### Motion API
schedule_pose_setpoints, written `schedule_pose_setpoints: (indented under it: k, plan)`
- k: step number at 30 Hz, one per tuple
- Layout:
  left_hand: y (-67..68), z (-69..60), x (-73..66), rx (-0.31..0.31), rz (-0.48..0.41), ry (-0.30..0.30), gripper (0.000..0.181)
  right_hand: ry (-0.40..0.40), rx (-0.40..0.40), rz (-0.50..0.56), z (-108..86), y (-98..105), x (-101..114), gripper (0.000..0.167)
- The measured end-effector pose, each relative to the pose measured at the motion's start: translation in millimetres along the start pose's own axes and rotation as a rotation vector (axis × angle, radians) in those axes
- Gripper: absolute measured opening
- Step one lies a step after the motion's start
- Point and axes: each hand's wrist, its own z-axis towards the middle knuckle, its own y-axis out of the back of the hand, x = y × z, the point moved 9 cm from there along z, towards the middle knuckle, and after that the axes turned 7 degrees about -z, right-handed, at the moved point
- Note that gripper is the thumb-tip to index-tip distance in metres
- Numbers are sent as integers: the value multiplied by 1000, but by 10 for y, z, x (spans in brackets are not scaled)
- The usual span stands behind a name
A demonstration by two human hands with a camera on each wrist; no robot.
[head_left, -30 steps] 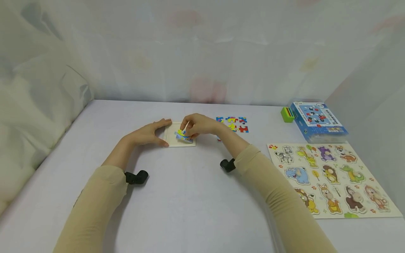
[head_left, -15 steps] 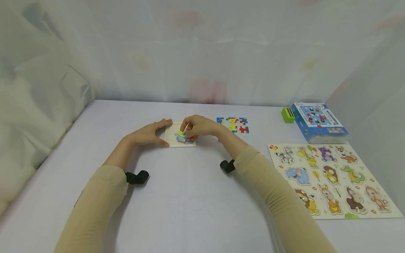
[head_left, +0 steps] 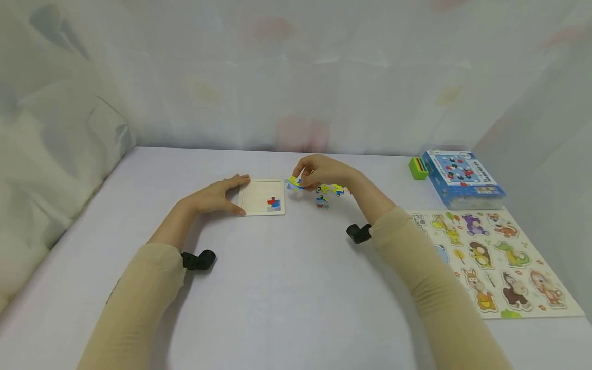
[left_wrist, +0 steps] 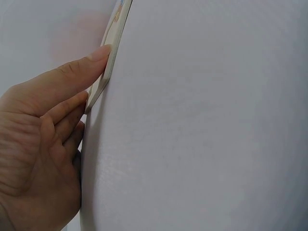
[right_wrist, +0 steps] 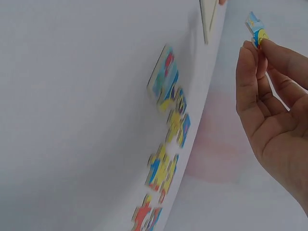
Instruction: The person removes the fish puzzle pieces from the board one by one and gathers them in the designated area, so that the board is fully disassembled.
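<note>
My left hand holds the left side of a pale wooden puzzle tray, thumb at the near corner and fingers at the far one. One puzzle piece with a red and blue print lies in the tray's near right corner. Just right of the tray my right hand pinches a blue and yellow puzzle piece between thumb and fingers, raised off the table. Loose puzzle pieces lie on the table under and beside this hand, partly hidden by it in the head view.
At the right lies a large animal puzzle board, partly covered by the right sleeve. Behind it stand a blue box and a small green block with coloured stripes. A white cloth covers the table.
My right hand has lifted the blue and yellow puzzle piece from over the tray and moved right with it. The piece in the tray's corner now shows. My left hand has stayed put.
</note>
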Motion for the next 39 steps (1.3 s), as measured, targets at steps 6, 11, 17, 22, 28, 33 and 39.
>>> schedule_pose_setpoints:
  k: [6,11,17,22,28,33,39]
  plan:
    - [1,-3,-1,1,-7,-4,97,-41,-17,-13,-99,135,-226,25]
    - [0,4,2,4,-9,-3,97,-51,-20,-27,-197,227,-370,26]
    - [-3,13,16,5,-8,-4,98,-84,-21,-50,-290,316,-552,27]
    - [-6,20,29,7,-5,-7,98,-92,0,-40,-346,338,-660,25]
    - [0,27,29,6,-6,-6,98,-123,40,-65,-409,338,-767,21]
    - [3,22,33,12,-7,-2,97,-145,70,-90,-431,328,-843,22]
    - [-6,35,50,12,-7,1,97,-165,101,-104,-448,311,-902,23]
